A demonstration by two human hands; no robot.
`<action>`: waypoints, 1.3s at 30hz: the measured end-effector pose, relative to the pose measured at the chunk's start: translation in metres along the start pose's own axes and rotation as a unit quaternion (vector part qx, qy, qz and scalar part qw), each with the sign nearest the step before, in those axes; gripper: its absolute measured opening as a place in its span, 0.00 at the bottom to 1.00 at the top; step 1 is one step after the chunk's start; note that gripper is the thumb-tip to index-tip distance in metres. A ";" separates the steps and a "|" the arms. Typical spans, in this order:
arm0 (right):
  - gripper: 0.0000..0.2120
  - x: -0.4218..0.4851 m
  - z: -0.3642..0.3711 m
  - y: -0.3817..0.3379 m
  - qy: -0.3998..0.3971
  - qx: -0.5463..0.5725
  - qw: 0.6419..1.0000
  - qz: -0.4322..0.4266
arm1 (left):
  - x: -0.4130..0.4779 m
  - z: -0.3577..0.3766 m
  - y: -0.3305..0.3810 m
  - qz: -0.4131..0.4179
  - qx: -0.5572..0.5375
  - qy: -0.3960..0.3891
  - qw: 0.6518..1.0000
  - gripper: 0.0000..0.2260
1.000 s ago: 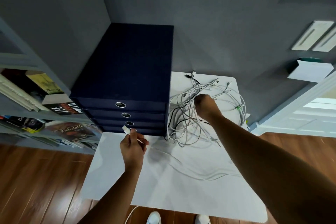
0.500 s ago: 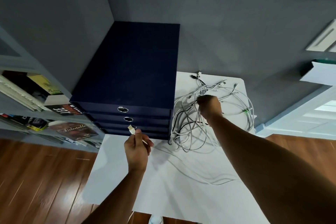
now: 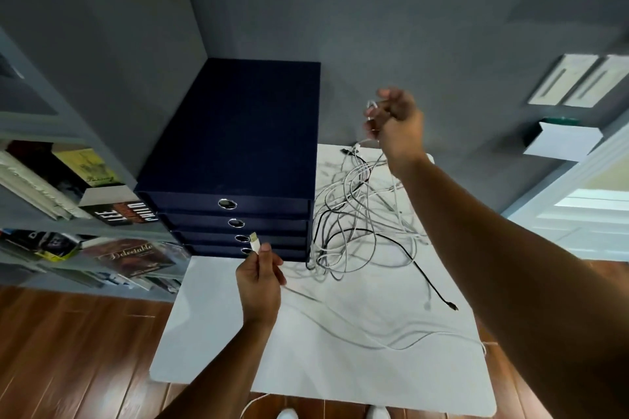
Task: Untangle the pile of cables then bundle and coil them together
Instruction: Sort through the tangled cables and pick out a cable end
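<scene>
White table (image 3: 340,381); left grip (image 3: 260,277) tight on plug (image 3: 254,242), right grip (image 3: 396,122) tight on cables (image 3: 357,214).

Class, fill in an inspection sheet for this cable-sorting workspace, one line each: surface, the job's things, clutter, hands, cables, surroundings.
Surface: white table, with a loose white cable snaking across it.
Job's things: cable pile, tangled, beside the drawer box.
Clutter: navy drawer box at the table's left rear.
Hands: left hand pinches a white plug; right hand, raised above the pile, grips white strands.
Cables: mostly white or grey; one black cable trails toward the near right.
Surroundings: bookshelf on the left, wood floor, grey walls.
</scene>
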State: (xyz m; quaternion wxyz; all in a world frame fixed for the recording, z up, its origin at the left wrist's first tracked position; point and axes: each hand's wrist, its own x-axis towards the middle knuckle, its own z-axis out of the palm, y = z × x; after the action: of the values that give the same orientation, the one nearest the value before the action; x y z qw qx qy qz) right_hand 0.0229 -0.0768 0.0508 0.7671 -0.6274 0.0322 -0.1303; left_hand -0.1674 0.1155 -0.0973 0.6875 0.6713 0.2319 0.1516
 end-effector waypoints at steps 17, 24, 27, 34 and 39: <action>0.06 -0.074 -0.065 0.019 -0.038 -0.046 0.985 0.164 | -0.037 0.042 0.044 0.078 -0.034 -0.110 0.990 0.20; 0.05 -0.110 -0.081 0.006 -0.059 0.078 0.984 0.148 | -0.034 0.076 0.062 -0.009 -0.050 -0.203 0.978 0.19; 0.06 -0.127 -0.091 0.007 -0.079 0.096 0.981 0.149 | -0.033 0.089 0.066 -0.034 -0.037 -0.225 0.973 0.19; 0.08 -0.160 -0.124 0.020 -0.181 0.031 0.959 0.217 | -0.025 0.107 0.071 -0.182 -0.135 -0.211 0.951 0.19; 0.07 -0.172 -0.150 0.025 -0.211 -0.047 0.943 0.252 | -0.024 0.110 0.084 -0.280 -0.257 -0.221 0.898 0.13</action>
State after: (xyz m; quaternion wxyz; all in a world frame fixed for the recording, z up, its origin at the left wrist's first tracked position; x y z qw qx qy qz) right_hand -0.1707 -0.1736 -0.0250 0.7338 -0.6472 0.0321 0.2042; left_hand -0.1217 0.0142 -0.0122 0.8837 0.3947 0.2052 -0.1454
